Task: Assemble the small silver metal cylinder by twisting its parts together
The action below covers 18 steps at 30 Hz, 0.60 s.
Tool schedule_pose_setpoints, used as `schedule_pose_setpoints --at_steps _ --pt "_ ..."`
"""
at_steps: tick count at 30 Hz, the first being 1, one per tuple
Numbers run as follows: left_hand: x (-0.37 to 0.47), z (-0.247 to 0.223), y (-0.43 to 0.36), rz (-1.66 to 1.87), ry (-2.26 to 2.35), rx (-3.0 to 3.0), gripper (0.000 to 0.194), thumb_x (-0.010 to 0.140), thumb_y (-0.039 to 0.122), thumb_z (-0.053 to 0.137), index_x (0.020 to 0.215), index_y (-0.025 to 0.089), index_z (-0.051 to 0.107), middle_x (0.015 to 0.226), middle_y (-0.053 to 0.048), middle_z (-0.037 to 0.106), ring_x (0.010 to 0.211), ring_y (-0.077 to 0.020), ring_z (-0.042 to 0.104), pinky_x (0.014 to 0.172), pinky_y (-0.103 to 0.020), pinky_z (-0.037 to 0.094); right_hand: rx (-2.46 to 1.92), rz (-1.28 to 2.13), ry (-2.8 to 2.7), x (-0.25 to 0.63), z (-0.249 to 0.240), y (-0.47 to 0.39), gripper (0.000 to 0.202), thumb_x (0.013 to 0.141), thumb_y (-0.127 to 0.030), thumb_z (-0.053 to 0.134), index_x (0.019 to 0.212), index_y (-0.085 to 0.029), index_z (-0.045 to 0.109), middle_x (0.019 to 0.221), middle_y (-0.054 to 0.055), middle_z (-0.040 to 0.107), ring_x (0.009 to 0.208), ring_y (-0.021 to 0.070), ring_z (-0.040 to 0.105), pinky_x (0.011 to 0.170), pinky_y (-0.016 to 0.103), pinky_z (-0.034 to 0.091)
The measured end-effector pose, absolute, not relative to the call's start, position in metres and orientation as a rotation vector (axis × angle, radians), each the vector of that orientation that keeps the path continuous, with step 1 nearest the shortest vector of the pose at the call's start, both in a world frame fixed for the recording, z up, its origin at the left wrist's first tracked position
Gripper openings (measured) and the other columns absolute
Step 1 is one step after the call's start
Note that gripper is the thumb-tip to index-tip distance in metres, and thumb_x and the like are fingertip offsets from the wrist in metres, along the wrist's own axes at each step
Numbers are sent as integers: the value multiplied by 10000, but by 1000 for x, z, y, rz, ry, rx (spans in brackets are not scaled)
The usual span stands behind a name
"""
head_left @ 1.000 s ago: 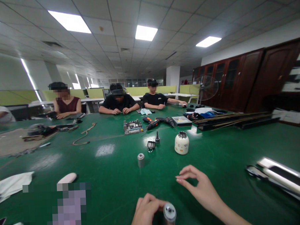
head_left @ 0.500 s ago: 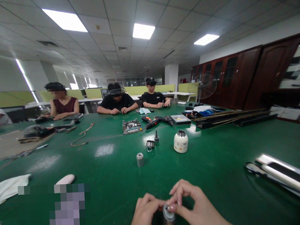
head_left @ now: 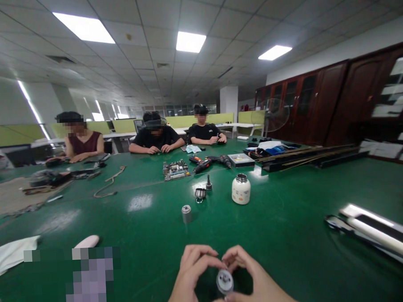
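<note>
Near the bottom centre, my left hand (head_left: 190, 276) and my right hand (head_left: 257, 277) curve round a small metal cylinder (head_left: 225, 281) from both sides. Its round top, with a small centre piece, faces up. My fingertips meet at its far edge, and the thumbs are at its near edge. A similar metal cylinder (head_left: 186, 214) stands upright on the green table (head_left: 142, 242) farther forward. Beyond it are a small metal cup (head_left: 200, 194), a dark pointed part (head_left: 208, 182) and a cream jar (head_left: 241, 190) without a lid.
A circuit board (head_left: 176, 169), power drills (head_left: 202, 163) and a flat metal box (head_left: 241, 160) lie farther back. Long strips (head_left: 308, 157) are at the back right, a light-coloured long item (head_left: 378, 228) at right. Several people sit across the table.
My right fingers have moved off the cylinder's top to its side, so the top now shows. My left hand has opened into a wider curve. The view has shifted slightly.
</note>
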State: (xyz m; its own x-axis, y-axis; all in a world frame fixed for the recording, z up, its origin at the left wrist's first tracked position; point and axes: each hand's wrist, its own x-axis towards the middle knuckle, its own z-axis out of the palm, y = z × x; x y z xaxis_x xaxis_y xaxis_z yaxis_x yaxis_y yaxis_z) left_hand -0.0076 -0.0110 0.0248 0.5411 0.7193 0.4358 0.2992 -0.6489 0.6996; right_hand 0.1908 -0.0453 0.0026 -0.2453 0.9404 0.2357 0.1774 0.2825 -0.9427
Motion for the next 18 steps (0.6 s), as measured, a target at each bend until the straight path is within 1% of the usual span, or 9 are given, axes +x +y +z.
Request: schedule_pose_setpoints --at_steps 2,3,5,6,8,10,13,16,18 --pt "-6 29 -9 951 886 2225 370 671 508 782 967 294 723 1095 -74 601 1075 -295 504 945 -457 423 -1085 1064 -1667 189 0 -45 479 593 -239 814 997 -194 559 955 27 631 896 215 588 802 310 440" --pt "-5 30 -9 941 932 2227 295 695 443 784 945 295 736 1100 -75 602 1088 -295 497 951 -462 418 -1125 1046 -1688 189 0 -45 455 583 -236 823 966 -189 582 922 21 639 875 214 591 790 308 439" --pt "-2 30 -9 913 984 2236 138 746 340 761 880 309 765 1099 -69 611 1100 -288 491 961 -468 411 -1208 995 -1719 188 -2 -45 379 594 -250 821 905 -179 617 865 15 650 841 213 592 776 310 433" --pt "-1 30 -9 897 980 2241 98 765 319 748 859 321 775 1093 -65 617 1097 -283 495 961 -465 413 -1237 976 -1729 189 -2 -45 350 601 -260 818 882 -175 626 852 15 653 834 214 592 773 312 430" --pt "-1 31 -7 893 948 2247 86 798 324 723 854 346 785 1066 -58 633 1072 -269 511 945 -447 429 -1272 960 -1732 189 -3 -45 335 602 -276 819 855 -167 627 843 21 657 832 219 592 766 311 426" --pt "-5 34 -1 957 976 2245 118 834 354 689 909 360 780 1031 -55 649 1039 -257 525 920 -430 448 -1295 968 -1726 190 -3 -45 345 597 -269 823 858 -161 626 855 29 665 838 221 594 765 309 425" --pt "-14 33 14 1050 1187 2267 169 871 391 640 994 387 756 1007 -49 666 1014 -257 527 913 -450 443 -1308 981 -1727 190 -2 -46 345 598 -243 822 869 -158 627 878 36 680 846 220 601 773 304 427" --pt "-23 21 28 873 1426 2352 129 830 393 688 929 434 759 1039 -42 674 1011 -284 524 887 -501 433 -1311 986 -1741 189 0 -46 341 605 -237 821 880 -159 635 890 39 688 854 219 607 780 300 427" --pt "-26 11 32 769 1467 2399 118 819 397 699 906 452 757 1079 -46 670 1017 -298 526 857 -507 440 -1310 988 -1755 189 1 -46 345 612 -243 819 897 -162 641 900 41 690 860 219 609 780 295 428"
